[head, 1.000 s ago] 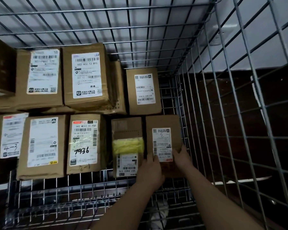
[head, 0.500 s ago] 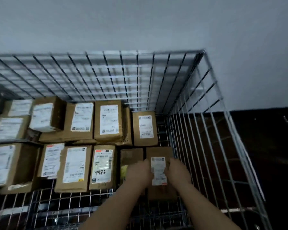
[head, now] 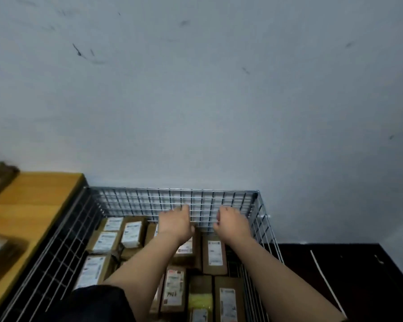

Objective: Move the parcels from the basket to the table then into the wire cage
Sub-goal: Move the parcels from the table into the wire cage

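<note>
Tabletop [head: 33, 201] is lying at the far left, yellow wood, with blurred brown shapes on it at its far and near edges that are probably parcels still waiting, though I cannot be sure. Just beside it the wire cage [head: 172, 196] is standing against the grey wall [head: 196, 89], its floor already carrying rows of cardboard parcels [head: 130, 232] with white labels facing up. Moving across, the left hand [head: 176, 223] is hanging above the back rows with its fingers loosely curled down, gripping nothing. The right hand [head: 230, 223] is hovering alongside it, apart from it, fingers likewise loosely curled and empty. Below the right forearm, in the near right corner of the cage, the labelled parcel [head: 228, 298] is lying flat beside the one with the yellow patch [head: 200, 300]. A second ago both hands were pressed on that parcel, seating it in the front row; now they have come off it and risen, and the person's view is lifting toward the wall, so the grip is released and that placement looks finished. To the right of the cage a dark surface [head: 335, 263] is showing. My reading is that the person is straightening up to fetch the next parcel, most likely from the tabletop, and that the cage has little bare floor left
</note>
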The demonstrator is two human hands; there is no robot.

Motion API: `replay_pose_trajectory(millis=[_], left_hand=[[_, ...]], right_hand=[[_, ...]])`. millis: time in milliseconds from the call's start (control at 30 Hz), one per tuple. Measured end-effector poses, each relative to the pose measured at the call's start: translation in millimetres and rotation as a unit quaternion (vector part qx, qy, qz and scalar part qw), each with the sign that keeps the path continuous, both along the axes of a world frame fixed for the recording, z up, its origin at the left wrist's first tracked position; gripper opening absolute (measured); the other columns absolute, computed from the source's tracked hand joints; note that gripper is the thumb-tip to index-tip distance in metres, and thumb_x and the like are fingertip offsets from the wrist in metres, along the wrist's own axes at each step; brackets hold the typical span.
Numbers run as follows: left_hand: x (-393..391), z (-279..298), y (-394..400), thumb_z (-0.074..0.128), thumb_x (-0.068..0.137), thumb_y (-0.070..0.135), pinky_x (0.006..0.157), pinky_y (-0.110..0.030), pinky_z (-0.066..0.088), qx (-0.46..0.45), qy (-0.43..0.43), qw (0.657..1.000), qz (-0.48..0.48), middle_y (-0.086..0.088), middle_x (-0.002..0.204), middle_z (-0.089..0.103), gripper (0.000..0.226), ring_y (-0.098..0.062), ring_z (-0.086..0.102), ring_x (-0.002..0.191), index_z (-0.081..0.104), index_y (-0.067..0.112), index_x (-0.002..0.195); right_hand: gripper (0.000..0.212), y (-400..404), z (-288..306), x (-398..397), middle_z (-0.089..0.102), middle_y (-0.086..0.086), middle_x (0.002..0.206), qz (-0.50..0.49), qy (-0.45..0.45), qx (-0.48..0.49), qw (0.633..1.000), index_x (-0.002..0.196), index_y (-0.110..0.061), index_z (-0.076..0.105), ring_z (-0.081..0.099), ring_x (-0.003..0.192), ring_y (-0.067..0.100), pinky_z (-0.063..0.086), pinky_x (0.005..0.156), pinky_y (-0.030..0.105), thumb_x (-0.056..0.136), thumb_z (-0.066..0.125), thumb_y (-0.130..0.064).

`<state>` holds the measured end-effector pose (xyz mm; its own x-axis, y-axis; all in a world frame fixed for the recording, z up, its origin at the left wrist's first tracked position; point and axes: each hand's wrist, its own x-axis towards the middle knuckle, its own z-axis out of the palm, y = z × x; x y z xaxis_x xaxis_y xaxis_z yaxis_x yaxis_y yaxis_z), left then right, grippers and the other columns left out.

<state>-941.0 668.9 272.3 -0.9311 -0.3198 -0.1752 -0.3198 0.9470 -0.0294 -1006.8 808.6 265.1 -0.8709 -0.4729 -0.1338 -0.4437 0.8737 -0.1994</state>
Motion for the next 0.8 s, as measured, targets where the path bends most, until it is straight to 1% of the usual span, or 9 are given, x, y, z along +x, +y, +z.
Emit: replay_pose_trajectory(millis=[100, 167, 333, 500, 633, 800], left_hand=[[21.6, 53.3, -13.4, 0.046, 0.092, 0.045, 0.088, -0.036, 0.043, -0.021, 0.023, 0.999, 0.019, -0.008, 0.126, 0.056, 0.047, -0.027, 0.057, 0.114, 0.041, 0.015, 0.127], [32.1, 84.6, -21.1, 0.046, 0.092, 0.043, 0.089, -0.036, 0.043, -0.026, 0.047, 0.998, 0.040, -0.007, 0.126, 0.056, 0.043, -0.027, 0.056, 0.115, 0.042, 0.016, 0.124], [62.1, 140.5, -33.4, 0.044, 0.091, 0.039, 0.087, -0.036, 0.042, -0.061, 0.095, 0.989, 0.092, -0.007, 0.123, 0.057, 0.038, -0.027, 0.057, 0.111, 0.045, 0.016, 0.121], [90.9, 168.6, -43.1, 0.044, 0.092, 0.039, 0.083, -0.036, 0.044, -0.085, 0.133, 0.978, 0.136, -0.007, 0.120, 0.058, 0.035, -0.026, 0.058, 0.107, 0.046, 0.016, 0.119], [115.7, 186.7, -55.7, 0.045, 0.091, 0.039, 0.081, -0.035, 0.044, -0.085, 0.145, 0.970, 0.174, -0.007, 0.119, 0.059, 0.034, -0.026, 0.059, 0.107, 0.046, 0.016, 0.117], [155.8, 199.4, -90.9, 0.045, 0.091, 0.036, 0.078, -0.034, 0.043, -0.078, 0.156, 0.959, 0.224, -0.010, 0.119, 0.059, 0.035, -0.029, 0.059, 0.106, 0.047, 0.014, 0.118]], right_hand=[[0.037, -11.6, 55.3, 16.4, 0.055, 0.006, 0.125, 0.015, 0.030, -0.009, 0.999, 0.125, -0.014, 0.051, 0.050, 0.116, 0.023, 0.044, 0.095, 0.036, 0.094, 0.049, -0.033], [0.037, -18.2, 86.4, 23.3, 0.056, 0.007, 0.125, 0.026, 0.041, -0.027, 0.998, 0.125, -0.014, 0.052, 0.051, 0.117, 0.025, 0.045, 0.094, 0.038, 0.094, 0.050, -0.033], [0.036, -39.2, 143.6, 42.8, 0.056, 0.008, 0.125, 0.062, 0.075, -0.069, 0.993, 0.123, -0.013, 0.053, 0.051, 0.117, 0.027, 0.044, 0.091, 0.035, 0.093, 0.047, -0.032], [0.035, -61.1, 176.4, 64.9, 0.056, 0.009, 0.124, 0.115, 0.101, -0.085, 0.985, 0.122, -0.013, 0.054, 0.051, 0.116, 0.028, 0.043, 0.090, 0.036, 0.093, 0.047, -0.030], [0.034, -79.4, 192.5, 82.3, 0.057, 0.008, 0.123, 0.142, 0.114, -0.094, 0.979, 0.120, -0.013, 0.055, 0.051, 0.115, 0.028, 0.043, 0.089, 0.036, 0.092, 0.047, -0.029], [0.034, -118.2, 210.4, 107.7, 0.057, 0.009, 0.124, 0.174, 0.126, -0.103, 0.971, 0.121, -0.012, 0.055, 0.051, 0.116, 0.029, 0.043, 0.089, 0.036, 0.092, 0.047, -0.028]])
